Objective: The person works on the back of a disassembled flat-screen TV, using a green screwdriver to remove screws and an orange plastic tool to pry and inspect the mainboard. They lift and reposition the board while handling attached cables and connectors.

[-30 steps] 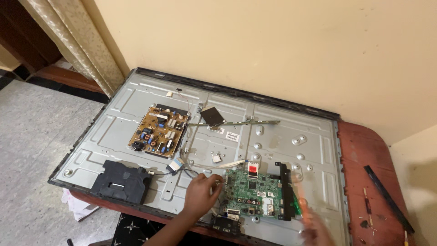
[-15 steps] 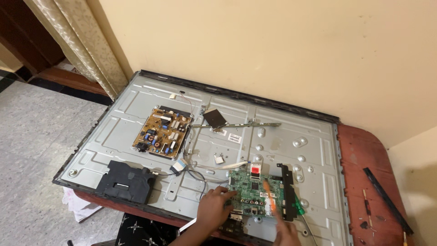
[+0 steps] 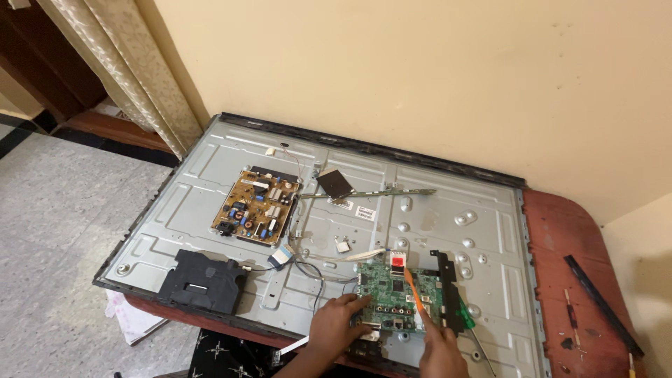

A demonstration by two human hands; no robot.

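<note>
Both hands (image 3: 341, 322) nearer now, orange tool (image 3: 415, 295) over green board (image 3: 397, 295).

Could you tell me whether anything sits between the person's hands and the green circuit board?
Nothing visible does. The left hand already rests on the green circuit board at its left edge. The right hand holds an orange tool whose tip lies over the board.

A yellow-brown power supply board (image 3: 257, 206) lies near the panel's left end, a black speaker module (image 3: 203, 281) at its near-left corner. A black strip (image 3: 602, 304) rests along the bench's right edge.
</note>
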